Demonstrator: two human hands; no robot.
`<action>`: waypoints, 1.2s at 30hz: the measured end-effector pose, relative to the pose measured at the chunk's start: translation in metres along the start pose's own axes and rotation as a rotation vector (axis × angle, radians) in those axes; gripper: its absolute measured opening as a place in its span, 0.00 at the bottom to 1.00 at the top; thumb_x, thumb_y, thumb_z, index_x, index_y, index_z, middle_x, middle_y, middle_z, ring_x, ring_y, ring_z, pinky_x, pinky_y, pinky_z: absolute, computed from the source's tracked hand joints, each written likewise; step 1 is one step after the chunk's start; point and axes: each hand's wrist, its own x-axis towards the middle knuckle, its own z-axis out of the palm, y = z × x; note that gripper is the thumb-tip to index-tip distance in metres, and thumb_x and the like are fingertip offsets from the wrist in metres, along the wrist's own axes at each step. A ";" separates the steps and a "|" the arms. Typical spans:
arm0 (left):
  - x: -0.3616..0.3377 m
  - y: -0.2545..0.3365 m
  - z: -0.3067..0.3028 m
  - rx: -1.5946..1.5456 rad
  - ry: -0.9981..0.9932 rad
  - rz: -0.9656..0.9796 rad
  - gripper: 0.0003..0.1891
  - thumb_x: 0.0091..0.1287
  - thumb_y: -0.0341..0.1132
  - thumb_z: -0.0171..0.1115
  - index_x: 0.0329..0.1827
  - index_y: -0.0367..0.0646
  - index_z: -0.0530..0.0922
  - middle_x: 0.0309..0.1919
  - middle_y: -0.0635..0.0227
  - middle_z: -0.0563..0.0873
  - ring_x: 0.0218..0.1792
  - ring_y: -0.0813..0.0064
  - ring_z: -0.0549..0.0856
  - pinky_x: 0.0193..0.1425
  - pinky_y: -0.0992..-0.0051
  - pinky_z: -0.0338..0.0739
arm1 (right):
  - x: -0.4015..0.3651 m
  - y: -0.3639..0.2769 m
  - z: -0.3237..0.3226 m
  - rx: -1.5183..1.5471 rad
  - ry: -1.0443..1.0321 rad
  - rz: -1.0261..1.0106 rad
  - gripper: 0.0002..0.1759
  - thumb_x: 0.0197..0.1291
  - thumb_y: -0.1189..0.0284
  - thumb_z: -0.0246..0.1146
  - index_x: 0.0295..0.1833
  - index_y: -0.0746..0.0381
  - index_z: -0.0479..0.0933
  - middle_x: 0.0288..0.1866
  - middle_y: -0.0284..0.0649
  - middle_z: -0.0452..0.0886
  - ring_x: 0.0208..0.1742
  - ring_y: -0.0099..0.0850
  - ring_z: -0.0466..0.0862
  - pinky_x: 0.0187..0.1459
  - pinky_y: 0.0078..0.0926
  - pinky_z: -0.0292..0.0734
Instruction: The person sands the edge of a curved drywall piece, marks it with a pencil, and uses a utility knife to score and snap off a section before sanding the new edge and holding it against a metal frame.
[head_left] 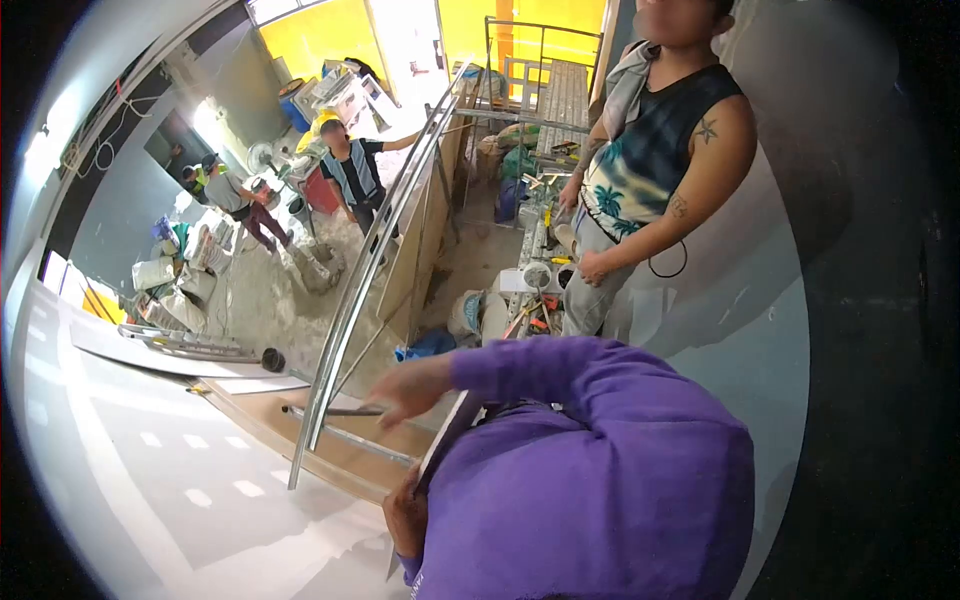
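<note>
My right hand [408,388], in a purple sleeve, reaches across to the left with its fingers loosely stretched out and slightly blurred. It is above the lower part of a metal frame [345,335], near a short dark bar [335,411], and holds nothing visible. Lower down, my left hand [404,515] has its fingers wrapped round the edge of a narrow board [447,440] beside my body. Part of that board is hidden behind my purple sleeve.
A person [660,160] in a patterned sleeveless top stands close at the right, beside a plank platform [563,100] with tools and buckets. Below left, another person [352,170] reaches toward the metal frame. Two people are farther back, near piled sacks [180,290].
</note>
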 end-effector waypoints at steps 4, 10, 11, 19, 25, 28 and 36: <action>0.005 0.014 -0.017 0.131 -0.130 -0.106 0.21 0.65 0.24 0.66 0.62 0.44 0.87 0.40 0.45 0.90 0.40 0.47 0.91 0.42 0.56 0.83 | -0.125 0.016 -0.031 0.094 0.255 0.300 0.34 0.74 0.48 0.65 0.70 0.66 0.79 0.67 0.53 0.84 0.67 0.49 0.84 0.69 0.42 0.77; 0.013 0.010 -0.009 -0.005 -0.079 -0.008 0.21 0.64 0.24 0.64 0.61 0.44 0.87 0.45 0.50 0.92 0.44 0.47 0.91 0.46 0.57 0.86 | -0.192 0.010 -0.013 0.034 0.457 0.477 0.43 0.65 0.42 0.72 0.71 0.65 0.77 0.71 0.53 0.81 0.71 0.48 0.81 0.71 0.44 0.76; 0.018 0.019 -0.012 0.013 -0.103 -0.004 0.21 0.64 0.24 0.64 0.60 0.44 0.87 0.45 0.50 0.92 0.43 0.47 0.91 0.47 0.58 0.86 | -0.188 0.013 -0.004 -0.047 0.421 0.443 0.44 0.62 0.42 0.74 0.71 0.64 0.77 0.73 0.53 0.79 0.74 0.49 0.78 0.72 0.46 0.74; 0.020 0.021 -0.022 0.048 -0.172 0.092 0.20 0.64 0.29 0.66 0.61 0.41 0.86 0.43 0.50 0.92 0.41 0.51 0.92 0.45 0.59 0.86 | -0.136 0.014 0.050 -0.337 0.037 0.244 0.31 0.58 0.53 0.75 0.63 0.58 0.83 0.68 0.47 0.84 0.68 0.45 0.84 0.64 0.46 0.79; 0.023 0.026 -0.033 0.029 -0.107 0.163 0.23 0.61 0.21 0.65 0.60 0.44 0.87 0.45 0.52 0.92 0.43 0.50 0.92 0.47 0.60 0.87 | -0.127 0.024 0.036 -0.145 0.058 0.066 0.12 0.62 0.67 0.68 0.51 0.53 0.87 0.59 0.40 0.89 0.57 0.43 0.89 0.57 0.46 0.83; 0.027 0.038 -0.038 0.013 -0.056 0.116 0.23 0.61 0.21 0.64 0.61 0.44 0.87 0.44 0.52 0.92 0.42 0.51 0.92 0.47 0.59 0.86 | -0.114 0.015 0.012 -0.150 0.062 0.032 0.09 0.62 0.67 0.68 0.47 0.53 0.86 0.59 0.40 0.89 0.57 0.43 0.89 0.55 0.44 0.84; 0.045 0.055 -0.017 0.059 0.127 -0.023 0.21 0.63 0.23 0.66 0.61 0.44 0.87 0.43 0.53 0.93 0.41 0.52 0.92 0.44 0.62 0.85 | -0.065 0.049 -0.045 -0.147 -0.002 -0.154 0.10 0.64 0.60 0.72 0.42 0.55 0.84 0.46 0.39 0.89 0.48 0.44 0.89 0.49 0.42 0.84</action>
